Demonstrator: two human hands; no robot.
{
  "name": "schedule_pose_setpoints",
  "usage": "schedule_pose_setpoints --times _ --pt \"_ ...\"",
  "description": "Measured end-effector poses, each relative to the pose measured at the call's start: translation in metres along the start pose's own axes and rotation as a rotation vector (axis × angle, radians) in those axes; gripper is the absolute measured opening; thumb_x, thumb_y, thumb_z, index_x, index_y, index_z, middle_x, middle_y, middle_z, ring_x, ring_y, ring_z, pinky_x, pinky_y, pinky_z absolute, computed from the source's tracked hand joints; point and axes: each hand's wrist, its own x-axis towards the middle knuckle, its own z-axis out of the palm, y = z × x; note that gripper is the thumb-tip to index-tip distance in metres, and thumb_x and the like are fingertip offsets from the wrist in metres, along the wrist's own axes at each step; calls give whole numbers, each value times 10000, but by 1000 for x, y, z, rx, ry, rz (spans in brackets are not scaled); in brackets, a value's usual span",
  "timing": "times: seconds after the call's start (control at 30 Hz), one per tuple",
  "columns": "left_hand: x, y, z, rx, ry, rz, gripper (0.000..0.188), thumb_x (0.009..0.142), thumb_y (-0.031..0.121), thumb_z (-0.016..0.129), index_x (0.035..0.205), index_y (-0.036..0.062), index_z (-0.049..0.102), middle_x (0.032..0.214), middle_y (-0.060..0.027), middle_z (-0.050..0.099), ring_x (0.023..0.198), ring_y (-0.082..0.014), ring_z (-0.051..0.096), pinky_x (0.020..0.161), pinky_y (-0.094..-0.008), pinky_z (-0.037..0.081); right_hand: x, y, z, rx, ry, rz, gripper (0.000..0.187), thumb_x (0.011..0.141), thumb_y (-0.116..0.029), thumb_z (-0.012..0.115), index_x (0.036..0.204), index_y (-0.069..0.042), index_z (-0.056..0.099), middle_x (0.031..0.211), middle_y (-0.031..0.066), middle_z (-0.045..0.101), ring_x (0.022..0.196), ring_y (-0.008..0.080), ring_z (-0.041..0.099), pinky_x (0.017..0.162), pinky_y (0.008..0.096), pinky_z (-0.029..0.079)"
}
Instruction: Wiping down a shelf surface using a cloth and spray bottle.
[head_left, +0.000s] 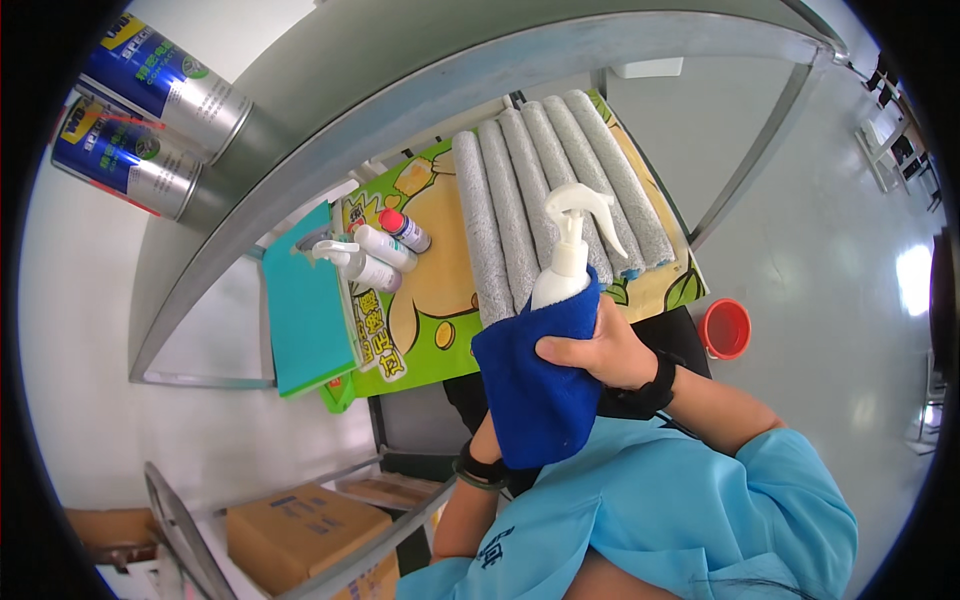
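Observation:
A white spray bottle point(562, 285) stands tilted in front of me, its trigger head uppermost. A dark blue cloth point(535, 390) wraps its lower part and hangs down toward me. My right hand point(610, 350) is closed round cloth and bottle from the right, thumb across the front. Behind the cloth, my left hand point(487, 440) is mostly hidden; only a bit by the wrist shows, and its fingers are out of sight. Several rolled grey towels point(510, 190) lie side by side on the table just beyond the bottle.
Left on the patterned table mat point(420, 345) are a second spray bottle point(360, 265), a white bottle point(385, 247) and a red-capped can point(405, 230). A teal board point(305, 310) lies beside them. A metal frame point(400, 95) arches over. A red bucket point(726, 329) stands on the floor.

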Motion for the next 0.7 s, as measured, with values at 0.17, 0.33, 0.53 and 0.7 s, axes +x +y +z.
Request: schedule_pose_setpoints --times 0.17,0.33,0.53,0.7 --pt "-11 18 -11 209 -199 -88 490 870 172 600 1302 43 406 1229 -113 503 1130 -224 509 934 -313 427 -1 3 -4 104 -208 -11 545 760 -168 756 1208 -2 494 1096 66 595 1009 139 565 916 320 448" --pt "-11 14 -10 202 -76 45 519 831 177 644 1284 41 431 1193 -103 525 1071 -209 540 877 -331 458 4 14 -9 263 -254 82 589 818 -292 712 1266 -5 460 1181 81 560 1079 150 533 959 318 419" --pt "-28 25 -18 454 165 -10 627 775 220 711 1287 17 411 1167 -153 555 1051 -261 566 871 -334 456 8 40 -16 659 -29 266 476 957 -293 494 1321 3 418 1283 105 521 1166 187 509 1011 357 392" --pt "-21 45 3 386 305 -129 587 683 202 780 1147 2 482 977 -208 641 884 -300 652 791 -362 499 0 52 -12 469 -274 392 385 945 -157 498 1306 -27 458 1267 100 542 1171 169 509 1000 333 409"
